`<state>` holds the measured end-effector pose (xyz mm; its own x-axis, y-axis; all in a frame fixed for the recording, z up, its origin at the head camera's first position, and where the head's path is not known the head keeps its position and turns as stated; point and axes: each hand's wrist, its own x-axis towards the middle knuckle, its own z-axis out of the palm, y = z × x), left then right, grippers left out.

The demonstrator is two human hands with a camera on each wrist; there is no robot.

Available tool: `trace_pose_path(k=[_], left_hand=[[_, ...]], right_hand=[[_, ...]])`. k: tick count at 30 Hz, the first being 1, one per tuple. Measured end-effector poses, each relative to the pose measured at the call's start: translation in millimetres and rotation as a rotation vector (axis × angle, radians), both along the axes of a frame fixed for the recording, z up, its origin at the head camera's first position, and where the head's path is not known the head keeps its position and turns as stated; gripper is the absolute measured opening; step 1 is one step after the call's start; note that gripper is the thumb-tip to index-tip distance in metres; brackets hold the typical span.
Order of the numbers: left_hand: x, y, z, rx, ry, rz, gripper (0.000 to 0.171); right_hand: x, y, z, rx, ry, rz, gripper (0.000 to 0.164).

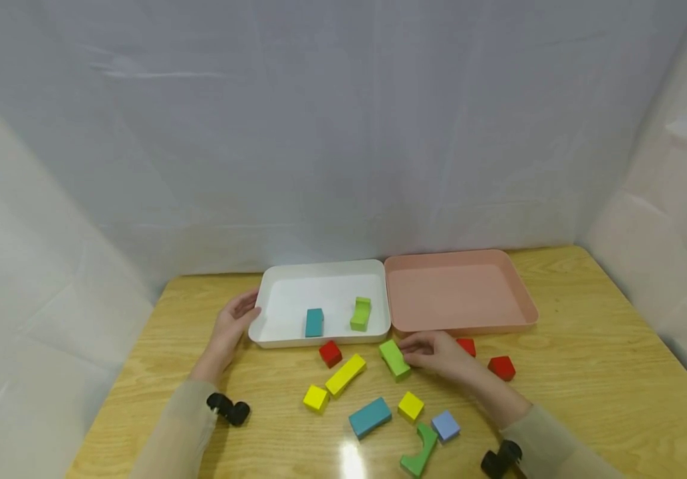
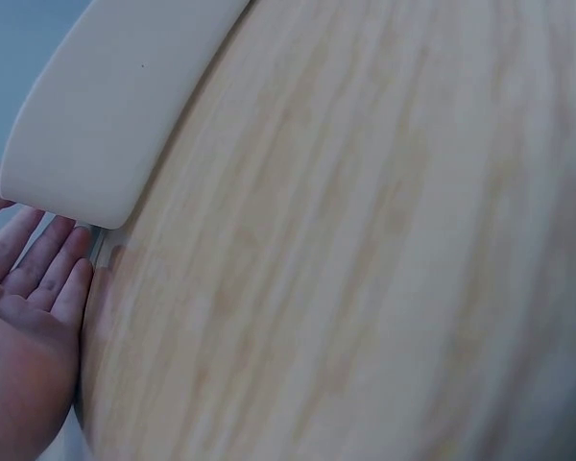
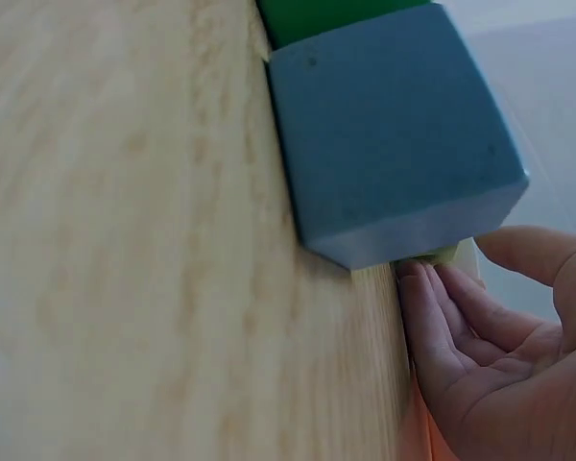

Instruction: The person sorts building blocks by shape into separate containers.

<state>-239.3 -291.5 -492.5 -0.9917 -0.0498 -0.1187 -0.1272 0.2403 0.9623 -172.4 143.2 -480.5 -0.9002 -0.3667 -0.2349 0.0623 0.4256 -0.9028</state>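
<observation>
My left hand [image 1: 237, 320] holds the left end of the white tray [image 1: 289, 283], thumb at the rim and fingers along the outer wall. In the left wrist view the fingers [image 2: 53, 254] reach the corner of the tray. Inside lie a teal block [image 1: 314, 322] and a light green notched block [image 1: 360, 315]. In front of the tray's right corner, my right hand [image 1: 435, 354] pinches a light green block [image 1: 394, 360] between thumb and fingertips. That block is mostly hidden behind a blue cube [image 3: 394, 134] in the right wrist view.
Beside the white tray stands a pink tray [image 1: 459, 293]. Near it are red blocks [image 1: 501, 368], one partly behind my right hand. Another red block [image 1: 330, 354], a yellow bar [image 1: 346, 375], yellow cubes [image 1: 411, 406], a teal block [image 1: 370, 418] and a green arch [image 1: 419, 452] lie nearer.
</observation>
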Motion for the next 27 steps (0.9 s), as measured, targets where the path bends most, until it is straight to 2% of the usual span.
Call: trace_pose_path(k=[15, 27], left_hand=[[-0.9, -0.7, -1.6, 0.011, -0.002, -0.002, 0.058], [-1.6, -0.9, -2.0, -0.005, -0.007, 0.01, 0.057]], right_hand=[[-4.4, -4.7, -6.3, -0.011, 0.022, 0.008, 0.033], [-5.3, -7.2, -7.5, -0.025, -0.02, -0.016, 0.032]])
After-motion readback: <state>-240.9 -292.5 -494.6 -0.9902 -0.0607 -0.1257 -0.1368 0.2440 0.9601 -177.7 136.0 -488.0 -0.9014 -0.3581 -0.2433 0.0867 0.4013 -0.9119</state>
